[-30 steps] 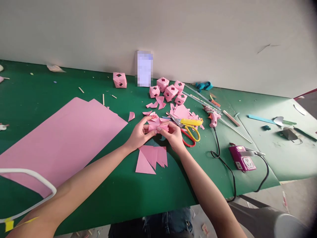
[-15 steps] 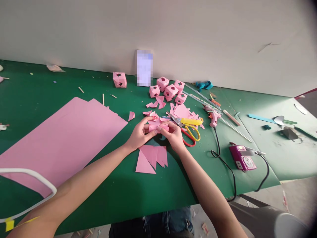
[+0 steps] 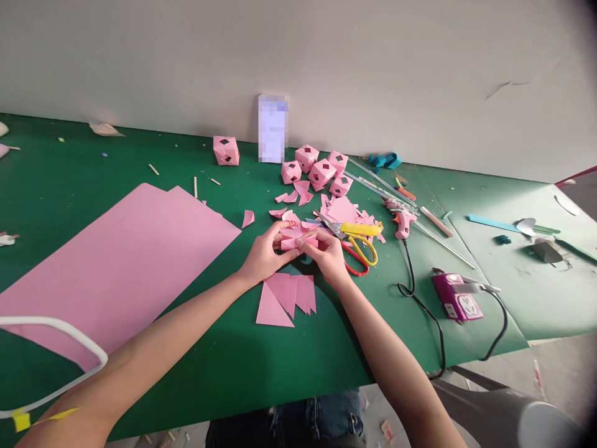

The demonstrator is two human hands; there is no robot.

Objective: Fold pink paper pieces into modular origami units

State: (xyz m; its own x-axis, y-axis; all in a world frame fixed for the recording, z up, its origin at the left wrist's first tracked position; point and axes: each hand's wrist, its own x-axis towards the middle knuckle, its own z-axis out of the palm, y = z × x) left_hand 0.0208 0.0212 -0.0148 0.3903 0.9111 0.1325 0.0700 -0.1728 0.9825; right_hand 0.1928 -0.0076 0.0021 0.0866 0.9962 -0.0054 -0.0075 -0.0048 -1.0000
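Between both hands is a small folded piece of pink paper (image 3: pixel 290 244). My left hand (image 3: pixel 263 254) is closed on its left end, thumb on the near side. On the right end, my right hand (image 3: pixel 327 252) pinches it with thumb and fingers. Part of the paper is hidden behind the fingers. Several cut pink paper pieces (image 3: pixel 276 302) lie overlapped on the table just below the hands. Scissors (image 3: pixel 361 254) with red and yellow handles rest right of my right hand, with a yellow-handled cutter (image 3: pixel 361 229) across them. Pink scraps (image 3: pixel 340 210) are heaped behind these.
Large pink sheets (image 3: pixel 116 267) cover the left of the green table (image 3: pixel 209 386). Several pink folded paper shapes (image 3: pixel 321 174) sit near the wall, beside a propped phone (image 3: pixel 273 129). A glue gun (image 3: pixel 402 221) and a purple power socket (image 3: pixel 457 297) with cords are at right.
My left thumb has shifted slightly right along the paper, and the paper's near edge looks more rolled over. Both hands otherwise keep their place and hold.
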